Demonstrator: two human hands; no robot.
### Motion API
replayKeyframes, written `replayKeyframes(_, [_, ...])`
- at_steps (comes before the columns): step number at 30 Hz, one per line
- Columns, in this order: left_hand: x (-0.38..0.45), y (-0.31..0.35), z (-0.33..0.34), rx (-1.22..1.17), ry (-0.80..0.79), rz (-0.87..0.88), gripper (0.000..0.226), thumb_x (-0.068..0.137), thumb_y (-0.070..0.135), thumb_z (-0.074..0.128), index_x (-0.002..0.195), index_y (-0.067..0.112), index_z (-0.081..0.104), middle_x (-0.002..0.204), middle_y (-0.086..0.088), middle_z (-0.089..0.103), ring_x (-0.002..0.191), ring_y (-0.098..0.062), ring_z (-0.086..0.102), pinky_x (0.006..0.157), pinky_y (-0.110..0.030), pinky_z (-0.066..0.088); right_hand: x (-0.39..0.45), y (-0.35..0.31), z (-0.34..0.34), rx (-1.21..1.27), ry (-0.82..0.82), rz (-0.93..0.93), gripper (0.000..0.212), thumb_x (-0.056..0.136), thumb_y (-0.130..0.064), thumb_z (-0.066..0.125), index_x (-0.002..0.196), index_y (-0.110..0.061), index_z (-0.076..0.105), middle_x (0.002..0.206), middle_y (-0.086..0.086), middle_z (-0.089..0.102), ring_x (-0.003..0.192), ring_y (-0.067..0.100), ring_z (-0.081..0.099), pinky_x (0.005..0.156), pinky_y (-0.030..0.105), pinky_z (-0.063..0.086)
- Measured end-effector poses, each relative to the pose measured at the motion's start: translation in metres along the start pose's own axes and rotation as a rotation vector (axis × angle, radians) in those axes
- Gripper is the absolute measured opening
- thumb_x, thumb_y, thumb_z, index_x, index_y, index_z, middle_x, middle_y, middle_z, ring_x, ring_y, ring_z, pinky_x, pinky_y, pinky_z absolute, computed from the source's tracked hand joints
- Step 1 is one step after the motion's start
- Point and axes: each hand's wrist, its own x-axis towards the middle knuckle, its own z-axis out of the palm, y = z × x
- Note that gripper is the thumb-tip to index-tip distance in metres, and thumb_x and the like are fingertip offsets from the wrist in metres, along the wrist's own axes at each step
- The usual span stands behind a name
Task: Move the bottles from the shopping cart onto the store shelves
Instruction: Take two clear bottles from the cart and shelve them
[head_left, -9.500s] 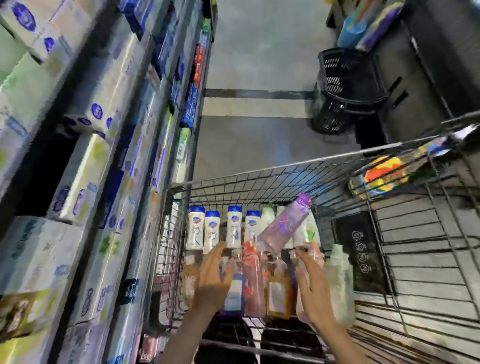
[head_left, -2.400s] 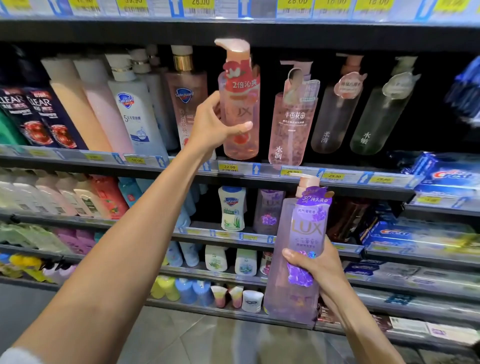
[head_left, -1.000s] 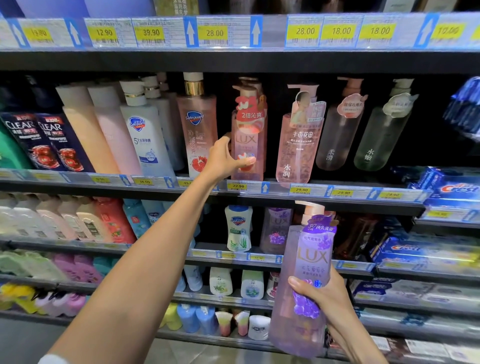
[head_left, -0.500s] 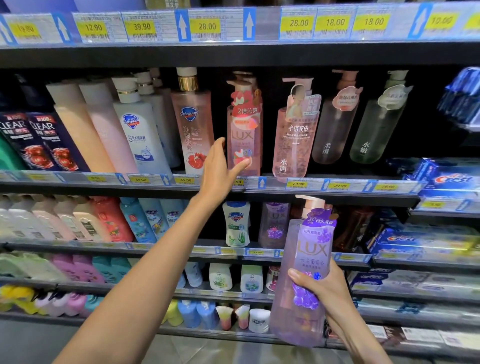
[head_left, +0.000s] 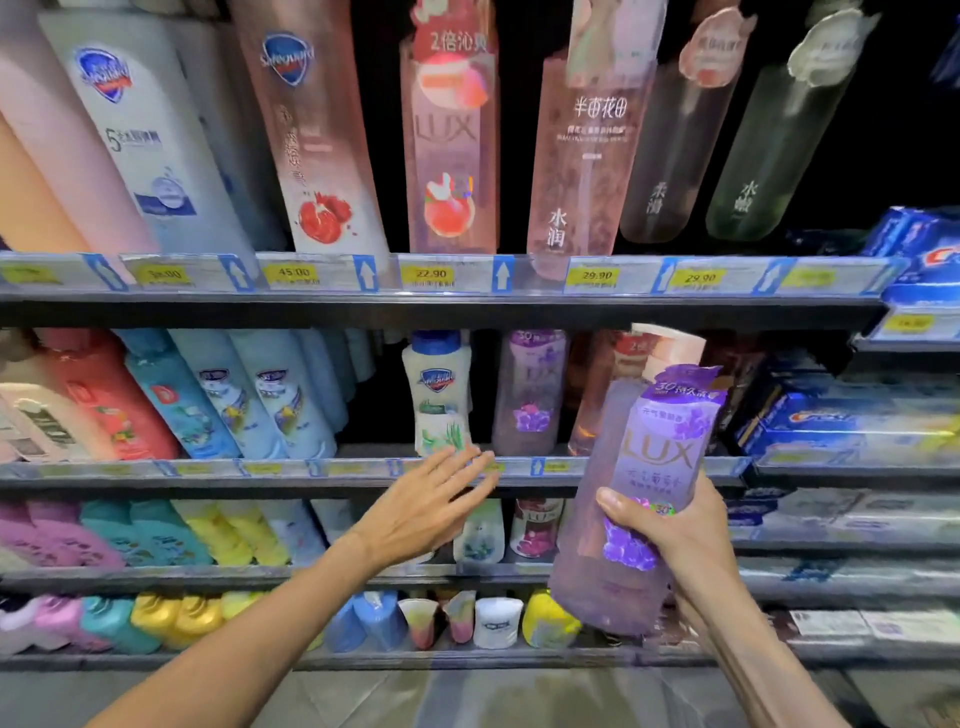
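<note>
Translucent purple Lux bottle (head_left: 639, 493) with pump top, gripped in right hand (head_left: 675, 530); left hand (head_left: 426, 509) spread flat, empty, before shelves (head_left: 363, 306).

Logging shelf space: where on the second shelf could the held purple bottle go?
A dark gap shows between the white Safeguard bottle and the purple LUX bottle on the shelf. Left of the Safeguard, another dark gap. Further left, the light blue bottles crowd together. The right hand holds the purple bottle.
</note>
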Motion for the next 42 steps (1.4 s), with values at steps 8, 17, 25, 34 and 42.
replayKeyframes(8, [0.003,-0.017,0.087,0.238,0.226,0.131,0.049,0.087,0.029,0.054,0.129,0.006,0.047,0.128,-0.008,0.061,0.117,-0.024,0.059,0.104,-0.040,0.041,0.037,0.032,0.003,-0.001,-0.020,-0.344,0.062,0.042,-0.036,0.087,0.097,-0.023,0.062,0.081,-0.004,0.073,0.068,0.012,0.068,0.059,0.025,0.052])
replayKeyframes(17, [0.009,-0.022,0.107,0.271,0.499,0.161,0.038,0.091,0.024,0.047,0.111,-0.001,0.069,0.117,-0.016,0.066,0.106,-0.029,0.065,0.095,-0.042,0.050,0.059,0.053,0.008,0.007,-0.102,-0.693,0.053,0.054,-0.012,0.085,0.099,-0.022,0.060,0.084,-0.010,0.074,0.075,0.006,0.070,0.061,0.018,0.053])
replayKeyframes(25, [0.004,-0.016,0.105,0.284,0.552,0.114,0.040,0.085,0.020,0.054,0.113,-0.005,0.066,0.115,-0.019,0.065,0.105,-0.032,0.062,0.097,-0.037,0.043,0.077,0.059,0.047,-0.033,-0.205,-0.815,0.065,0.057,-0.011,0.088,0.115,-0.014,0.057,0.104,-0.003,0.073,0.097,0.015,0.069,0.079,0.029,0.057])
replayKeyframes(34, [0.001,-0.018,0.107,0.281,0.539,0.107,0.042,0.087,0.023,0.054,0.117,-0.005,0.064,0.119,-0.019,0.064,0.109,-0.032,0.062,0.100,-0.038,0.042,0.109,0.058,0.062,-0.163,-0.100,-0.804,0.075,0.055,-0.026,0.092,0.119,-0.013,0.056,0.113,0.002,0.068,0.100,0.012,0.068,0.084,0.035,0.057])
replayKeyframes(42, [0.000,-0.017,0.107,0.304,0.538,0.108,0.043,0.088,0.024,0.052,0.118,-0.004,0.064,0.119,-0.019,0.064,0.110,-0.031,0.062,0.097,-0.039,0.049,0.123,0.062,0.066,-0.178,-0.067,-0.808,0.076,0.055,-0.033,0.091,0.119,-0.015,0.055,0.113,0.001,0.068,0.100,0.012,0.067,0.083,0.036,0.058])
